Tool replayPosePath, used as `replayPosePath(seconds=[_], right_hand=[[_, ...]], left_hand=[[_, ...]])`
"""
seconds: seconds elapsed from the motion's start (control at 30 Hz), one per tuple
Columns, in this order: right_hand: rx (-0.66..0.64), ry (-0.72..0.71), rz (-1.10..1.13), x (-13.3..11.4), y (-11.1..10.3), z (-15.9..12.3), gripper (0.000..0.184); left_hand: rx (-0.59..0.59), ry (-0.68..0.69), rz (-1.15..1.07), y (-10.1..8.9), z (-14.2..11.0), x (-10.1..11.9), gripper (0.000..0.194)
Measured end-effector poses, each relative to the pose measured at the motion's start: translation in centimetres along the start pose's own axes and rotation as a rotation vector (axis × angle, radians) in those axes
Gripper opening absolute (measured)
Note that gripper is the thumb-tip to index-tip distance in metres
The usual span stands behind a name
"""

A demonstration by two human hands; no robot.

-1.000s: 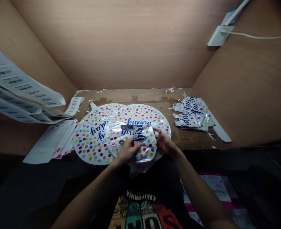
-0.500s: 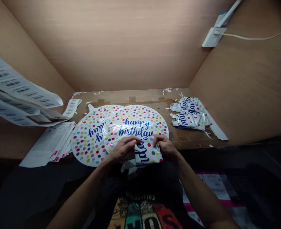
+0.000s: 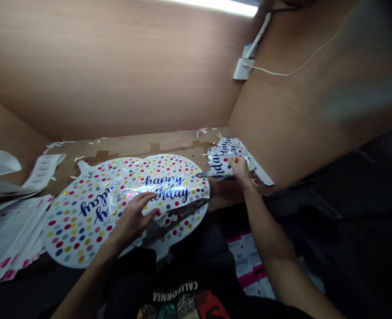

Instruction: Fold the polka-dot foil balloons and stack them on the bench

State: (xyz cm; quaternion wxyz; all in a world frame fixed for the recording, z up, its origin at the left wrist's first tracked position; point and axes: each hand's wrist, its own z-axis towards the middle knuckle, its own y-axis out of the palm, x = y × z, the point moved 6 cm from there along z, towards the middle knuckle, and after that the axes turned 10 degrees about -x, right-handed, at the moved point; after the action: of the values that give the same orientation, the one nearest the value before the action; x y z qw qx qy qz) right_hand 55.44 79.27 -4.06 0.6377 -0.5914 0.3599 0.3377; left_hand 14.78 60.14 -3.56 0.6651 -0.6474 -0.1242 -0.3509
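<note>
Flat round foil balloons (image 3: 72,217), white with coloured dots and blue "happy birthday" lettering, lie overlapping on the bench in front of me. My left hand (image 3: 134,217) is over the top balloon (image 3: 182,170), thumb and fingers apart; that balloon's near edge is lifted, showing a grey underside. Over at the right, my right hand (image 3: 240,168) pinches a folded balloon (image 3: 217,165) at its right end. It is at the pile of folded balloons (image 3: 229,145), whose near part it covers.
Barcode label strips (image 3: 45,170) and a stack of printed sheets (image 3: 13,239) are at the left. Brown panels (image 3: 132,71) wall the bench. A white strip (image 3: 260,170) lies along the right side. Pink-and-white packages (image 3: 249,261) sit below the bench edge.
My right hand has carried the folded balloon from in front of me to the pile at the right. My left hand has let go of it and moved over the flat balloon. The view has turned right.
</note>
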Motion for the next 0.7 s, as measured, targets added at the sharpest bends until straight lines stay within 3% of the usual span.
replayPosePath(seconds=[0.07,0.1,0.2,0.3,0.4,0.5,0.53,0.57,0.63,0.7], right_hand=[[0.086,0.058,-0.421,1.3,-3.6,2.5,0.055],[0.090,0.040,-0.591,1.7,-4.0,3.1,0.061],[-0.055,-0.111,-0.861,3.3,-0.6,3.0,0.064],[-0.181,-0.126,-0.925,5.6,3.0,2.1,0.061],[-0.202,-0.083,-0.917,6.2,3.8,1.4,0.063],[-0.186,-0.182,-0.808,3.4,4.0,-0.2,0.077],[-0.234,-0.253,-0.728,1.9,4.5,-1.2,0.083],[-0.347,-0.326,-0.623,0.6,5.4,-2.3,0.087],[-0.728,-0.394,-0.358,-1.6,8.0,-4.8,0.092],[-1.085,-0.306,-0.118,-2.6,10.3,-6.6,0.086]], left_hand=[[-0.072,-0.129,0.150,-0.7,-0.3,-2.7,0.059],[-0.143,-0.186,0.189,-0.6,-0.5,-3.8,0.066],[-0.312,-0.249,0.196,0.7,-1.5,-4.9,0.072],[-0.295,-0.210,0.211,1.6,-2.4,-3.5,0.070],[-0.349,-0.218,0.190,2.4,-3.3,-2.1,0.058],[-0.462,-0.254,0.086,2.6,-4.1,-1.2,0.023],[-0.489,-0.256,0.044,2.2,-4.0,-0.9,0.017],[-0.513,-0.246,0.001,1.6,-3.7,-0.6,0.015],[-0.534,-0.186,-0.057,-0.3,-1.8,-0.1,0.017],[-0.494,-0.097,-0.044,-3.0,1.7,0.3,0.025]])
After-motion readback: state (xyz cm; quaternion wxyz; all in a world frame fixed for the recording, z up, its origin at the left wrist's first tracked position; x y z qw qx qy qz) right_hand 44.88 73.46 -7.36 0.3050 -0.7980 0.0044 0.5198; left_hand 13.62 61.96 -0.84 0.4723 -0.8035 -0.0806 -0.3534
